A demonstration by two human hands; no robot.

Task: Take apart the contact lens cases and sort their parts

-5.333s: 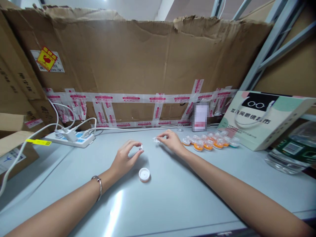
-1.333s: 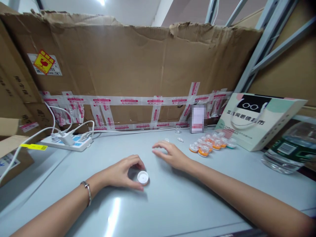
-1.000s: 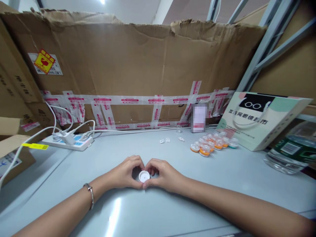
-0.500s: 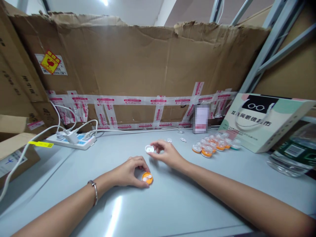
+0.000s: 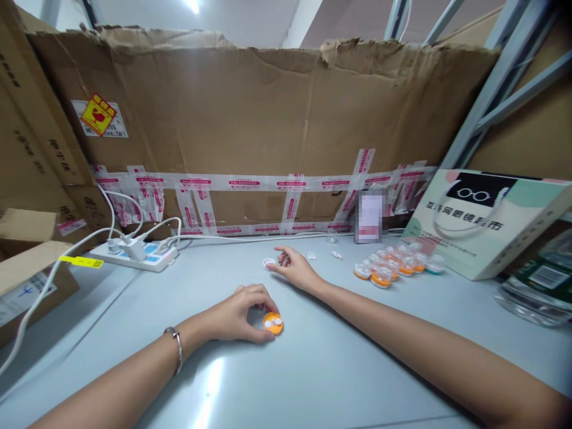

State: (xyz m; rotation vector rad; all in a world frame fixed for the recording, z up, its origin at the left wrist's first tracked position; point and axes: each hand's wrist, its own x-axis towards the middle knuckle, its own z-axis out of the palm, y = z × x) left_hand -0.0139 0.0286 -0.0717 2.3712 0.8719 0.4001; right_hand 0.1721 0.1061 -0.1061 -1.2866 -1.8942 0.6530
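My left hand (image 5: 250, 313) grips a small orange round case (image 5: 273, 323) by its edge, thumb in front and fingers behind. Two small white pieces show inside the case, too small to name. Farther back, a white round cap (image 5: 268, 263) is low at or on the table. My right hand (image 5: 292, 267) is beside it, thumb tip at the cap's near edge and index finger stretched out above, apart from it. Two small white flat parts (image 5: 311, 255) (image 5: 336, 255) lie to the right, and a clear dome-shaped piece (image 5: 331, 238) sits behind them.
Several clear-topped round cases (image 5: 393, 262) with orange or teal bases are grouped at right. Behind them stand a phone (image 5: 370, 217), a paper bag (image 5: 473, 238) and a large bottle (image 5: 536, 292). A power strip (image 5: 156, 259) is at left, before a cardboard wall (image 5: 245, 113).
My right hand has moved slightly back and lowered the white cap, and its index finger has straightened off it. My left hand still holds the orange case. The view has shifted a little.
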